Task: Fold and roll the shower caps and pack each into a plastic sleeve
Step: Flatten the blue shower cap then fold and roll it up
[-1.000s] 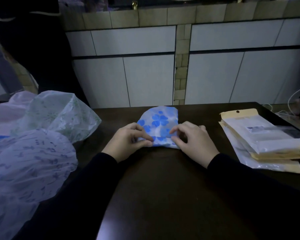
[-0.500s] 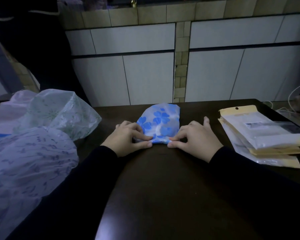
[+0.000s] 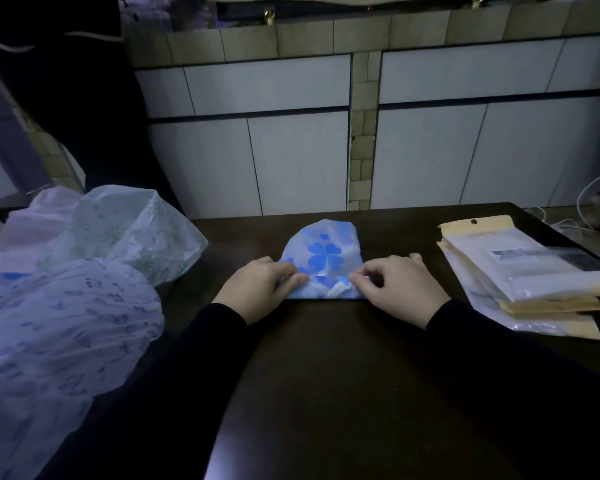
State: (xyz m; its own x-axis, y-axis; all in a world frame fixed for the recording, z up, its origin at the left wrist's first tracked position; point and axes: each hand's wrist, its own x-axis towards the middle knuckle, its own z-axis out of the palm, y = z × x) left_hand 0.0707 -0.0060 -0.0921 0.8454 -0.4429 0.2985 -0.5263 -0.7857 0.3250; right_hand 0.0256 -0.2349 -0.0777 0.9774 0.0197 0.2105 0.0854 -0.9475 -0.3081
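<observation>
Shower cap [image 3: 323, 251] pinched between the fingers [image 3: 297, 279] of both hands: translucent white-blue film printed with bright blue four-petal clover shapes; its turned-up near edge shows paler blue and white. Bench [image 3: 343, 375] beneath the fingers: dark brown, glossy. Sleeves [image 3: 499, 341] on both arms: black. Loose caps well to the left of the fingers: nearest one [image 3: 59, 327] pale lavender-blue with small darker blue marks; one behind it [image 3: 132, 233] white with faint green floral print; farthest one [image 3: 32, 230] pale pink. Plastic sleeves [image 3: 527, 271] to the right of the fingers: clear fronts, tan-yellow card headers, one with a small dark label. Cabinet panels [image 3: 298, 161] beyond the fingers: white, dark seams, beige tile strips.
</observation>
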